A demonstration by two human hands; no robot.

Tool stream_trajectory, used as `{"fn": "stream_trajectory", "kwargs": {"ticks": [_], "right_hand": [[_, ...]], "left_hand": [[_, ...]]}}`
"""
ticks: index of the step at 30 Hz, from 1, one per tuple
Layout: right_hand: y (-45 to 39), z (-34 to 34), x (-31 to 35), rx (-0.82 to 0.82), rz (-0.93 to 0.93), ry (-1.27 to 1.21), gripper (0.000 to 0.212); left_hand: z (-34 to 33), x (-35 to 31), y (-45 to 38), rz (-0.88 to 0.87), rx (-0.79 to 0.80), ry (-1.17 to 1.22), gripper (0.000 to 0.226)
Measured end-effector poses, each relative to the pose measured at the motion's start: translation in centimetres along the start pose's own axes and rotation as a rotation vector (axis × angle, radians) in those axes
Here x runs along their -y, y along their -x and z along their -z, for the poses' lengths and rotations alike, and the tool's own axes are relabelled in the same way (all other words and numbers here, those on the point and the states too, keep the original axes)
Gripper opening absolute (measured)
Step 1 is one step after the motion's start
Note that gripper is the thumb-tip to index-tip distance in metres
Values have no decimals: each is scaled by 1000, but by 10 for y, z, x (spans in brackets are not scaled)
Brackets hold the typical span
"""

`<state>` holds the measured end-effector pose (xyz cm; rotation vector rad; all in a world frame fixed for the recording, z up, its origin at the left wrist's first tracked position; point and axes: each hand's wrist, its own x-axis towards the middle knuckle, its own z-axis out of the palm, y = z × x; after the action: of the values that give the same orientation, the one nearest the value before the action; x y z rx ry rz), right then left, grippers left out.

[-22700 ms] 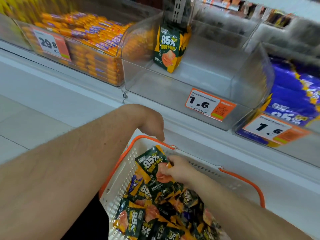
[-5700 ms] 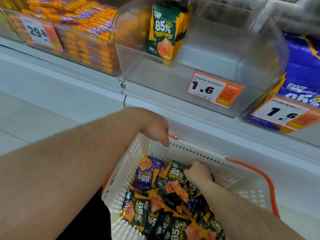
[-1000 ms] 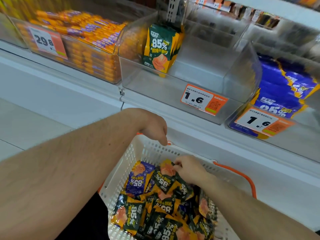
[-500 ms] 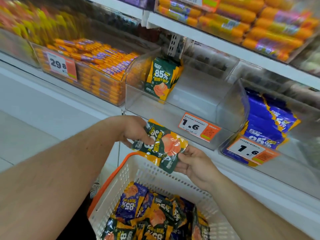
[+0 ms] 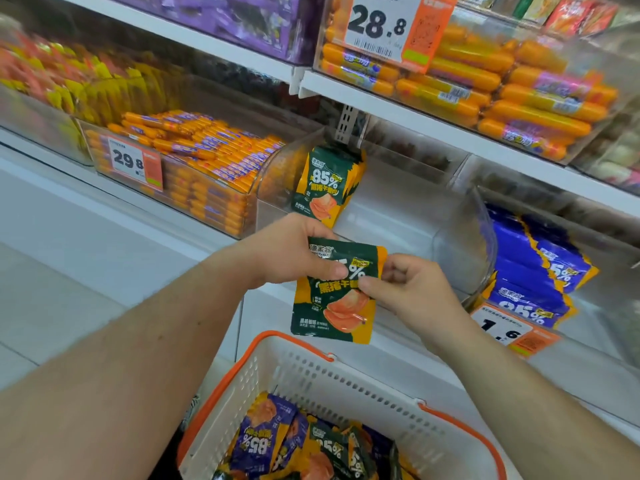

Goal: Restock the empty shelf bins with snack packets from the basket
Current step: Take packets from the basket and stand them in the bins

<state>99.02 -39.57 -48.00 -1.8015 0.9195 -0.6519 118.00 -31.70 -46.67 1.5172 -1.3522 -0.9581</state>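
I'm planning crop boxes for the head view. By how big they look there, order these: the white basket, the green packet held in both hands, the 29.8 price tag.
1. white basket, though cut off by the frame
2. green packet
3. 29.8 price tag

Nearness enlarges the basket and packet.

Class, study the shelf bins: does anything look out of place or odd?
The clear bin holds only a small stack of green packets, leaning at its back left corner, while neighbouring bins are full. Both hands hold another green packet.
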Motion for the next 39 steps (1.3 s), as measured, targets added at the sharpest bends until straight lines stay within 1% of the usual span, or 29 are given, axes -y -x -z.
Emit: {"fn": "stream_trajectory", "kwargs": {"ticks": [2, 4, 5, 7, 9, 11, 12, 13, 15, 17, 19, 20, 21, 23, 25, 27, 29, 30, 34, 39], "right_hand": [[-5, -3, 7, 71, -24, -63, 15], [-9, -5, 14, 86, -39, -93, 15], [-13, -4, 17, 54, -39, -107, 14], [-24, 2, 29, -71, -15, -123, 14], [-40, 10, 40, -192, 46, -135, 22], [-60, 15, 47, -275, 84, -143, 32], [-70, 15, 49, -298, 85, -125, 33], [-82, 13, 50, -307, 84, -99, 32], [-106, 8, 46, -302, 62, -23, 35], [-129, 1, 38, -278, 20, 98, 37], [-148, -8, 30, -250, -8, 195, 31], [-154, -13, 28, -242, -14, 226, 27], [-161, -17, 25, -235, -19, 239, 30], [-173, -25, 22, -233, -28, 264, 47], [-180, -33, 22, -237, -39, 282, 54], [-185, -39, 22, -236, -54, 281, 49], [-188, -44, 21, -233, -73, 274, 31], [-189, -45, 21, -233, -81, 279, 27], [-194, -44, 18, -264, -131, 333, 35], [-189, -41, 19, -287, -196, 313, 34]], "left_hand": [[0, -1, 0, -20, -48, 5, 17], [2, 1, -4, -51, -168, 28, 22], [4, 2, -6, -66, -260, 25, 24], [7, 4, -11, -82, -498, 39, 31], [12, 4, -13, -81, -729, 36, 35], [16, 8, -16, -54, -889, -120, 47], [18, 14, -19, -21, -936, -227, 59], [18, 17, -21, 29, -955, -326, 72], [15, 25, -25, 143, -932, -438, 92], [9, 32, -27, 215, -889, -451, 102], [3, 39, -29, 225, -868, -423, 107], [1, 41, -30, 221, -867, -409, 109], [0, 42, -31, 219, -867, -401, 110], [0, 42, -33, 225, -866, -394, 112], [0, 41, -34, 235, -863, -394, 112], [0, 41, -35, 230, -871, -385, 111], [-1, 40, -35, 231, -869, -372, 111], [-1, 39, -35, 237, -862, -371, 111], [-1, 35, -35, 269, -840, -387, 111], [-3, 34, -36, 281, -845, -380, 109]]}}
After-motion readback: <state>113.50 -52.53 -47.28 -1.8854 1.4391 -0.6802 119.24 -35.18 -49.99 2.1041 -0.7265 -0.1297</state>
